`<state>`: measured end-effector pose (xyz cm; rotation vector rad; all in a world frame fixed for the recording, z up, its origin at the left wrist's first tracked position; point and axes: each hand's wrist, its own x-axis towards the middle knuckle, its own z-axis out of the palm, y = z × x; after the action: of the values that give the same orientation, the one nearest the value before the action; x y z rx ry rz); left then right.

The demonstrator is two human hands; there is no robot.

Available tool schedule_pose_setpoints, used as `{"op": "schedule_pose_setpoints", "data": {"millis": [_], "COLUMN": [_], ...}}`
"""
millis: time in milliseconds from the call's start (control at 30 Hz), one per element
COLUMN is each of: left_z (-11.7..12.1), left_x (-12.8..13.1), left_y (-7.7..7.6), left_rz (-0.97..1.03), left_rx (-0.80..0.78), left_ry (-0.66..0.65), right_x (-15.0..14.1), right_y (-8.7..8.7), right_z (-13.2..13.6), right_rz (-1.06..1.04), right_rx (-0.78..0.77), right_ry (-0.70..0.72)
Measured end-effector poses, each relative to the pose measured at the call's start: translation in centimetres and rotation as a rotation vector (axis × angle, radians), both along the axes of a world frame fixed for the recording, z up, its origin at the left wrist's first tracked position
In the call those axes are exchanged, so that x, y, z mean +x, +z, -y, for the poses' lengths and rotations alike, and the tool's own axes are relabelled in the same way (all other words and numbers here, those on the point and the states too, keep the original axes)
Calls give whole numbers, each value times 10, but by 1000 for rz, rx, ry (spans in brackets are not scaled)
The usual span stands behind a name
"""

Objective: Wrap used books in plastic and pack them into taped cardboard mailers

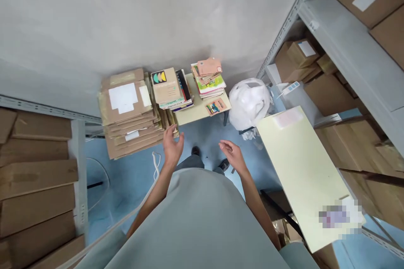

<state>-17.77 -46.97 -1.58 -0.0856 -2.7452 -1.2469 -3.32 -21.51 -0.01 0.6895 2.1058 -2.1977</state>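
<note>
My left hand (173,148) is raised over the floor, with its thumb and fingers apart and nothing in them. It is nearest to the right front corner of a stack of flattened cardboard boxes (126,109); I cannot tell whether it touches. Opposite it hangs my right hand (232,155), loosely bent, open and holding nothing. Beyond both hands stands a low pale table (197,111). On it are a stack of books (168,88), a second pile with small booklets on top (208,77), and a single small booklet (216,106) lying flat near the front edge.
A white plastic bag (249,103) sits right of the low table. Farther right is a long pale table (303,164). Metal shelves with cardboard boxes (41,172) line both sides. A white cable (139,206) runs past my left arm, and a power strip (288,88) lies on the right shelf.
</note>
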Motion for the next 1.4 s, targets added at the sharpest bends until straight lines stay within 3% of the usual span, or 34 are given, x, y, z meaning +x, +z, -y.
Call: {"op": "schedule_pose_setpoints", "data": {"millis": [167, 400, 567, 767, 967, 1167, 1300, 1400], "left_z": [72, 163, 197, 207, 221, 236, 251, 266], "left_x": [-32, -116, -185, -239, -241, -215, -203, -206], "left_y": [-4, -13, -27, -43, -53, -49, -32, -6], "left_rz": [-34, 53, 93, 118, 159, 70, -5, -56], "left_rx": [-55, -133, -189, -302, -548, -500, -387, -240], "left_ry": [106, 128, -28, -366, -585, -637, -590, -473], "right_x": [-23, -62, -87, -99, -99, -112, -125, -132], "right_y": [5, 12, 20, 33, 35, 31, 30, 28], "right_z": [39, 120, 181, 224, 238, 253, 264, 269], "right_rz": [-7, 2, 6, 32, 54, 28, -27, -66], "right_rx": [49, 111, 140, 186, 222, 238, 205, 205], "right_ry": [38, -17, -50, -88, -125, -91, -33, -8]}}
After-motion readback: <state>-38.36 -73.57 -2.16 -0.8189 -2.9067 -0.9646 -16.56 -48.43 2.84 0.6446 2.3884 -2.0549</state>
